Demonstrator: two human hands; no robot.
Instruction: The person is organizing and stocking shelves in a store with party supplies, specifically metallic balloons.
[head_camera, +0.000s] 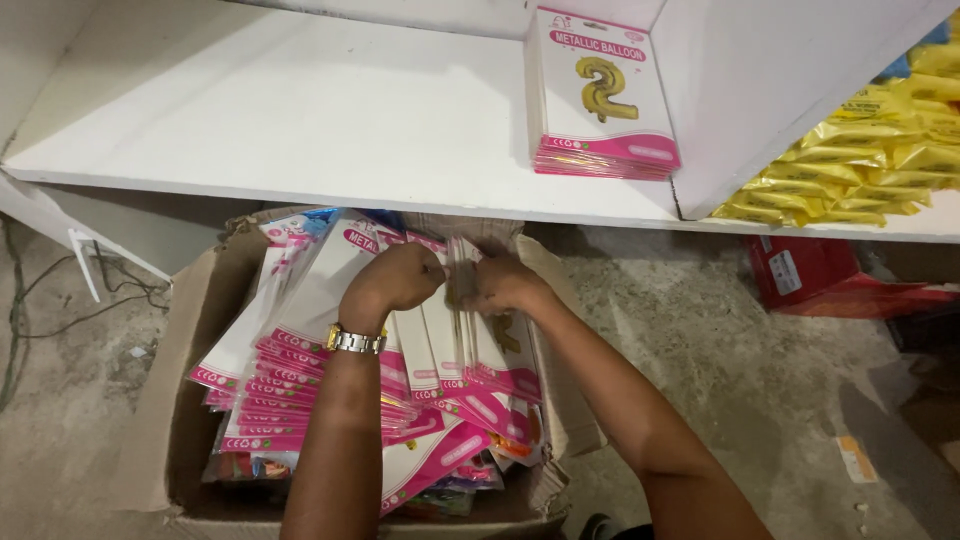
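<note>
Pink-edged balloon packs (470, 330) — between left hand (395, 280), right hand (505, 283), in box (190, 400).

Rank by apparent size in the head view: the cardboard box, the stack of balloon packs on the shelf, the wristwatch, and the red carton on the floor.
1. Cardboard box
2. Stack of balloon packs and red carton: look alike, and the carton is partly hidden, so unranked
3. Wristwatch
</note>
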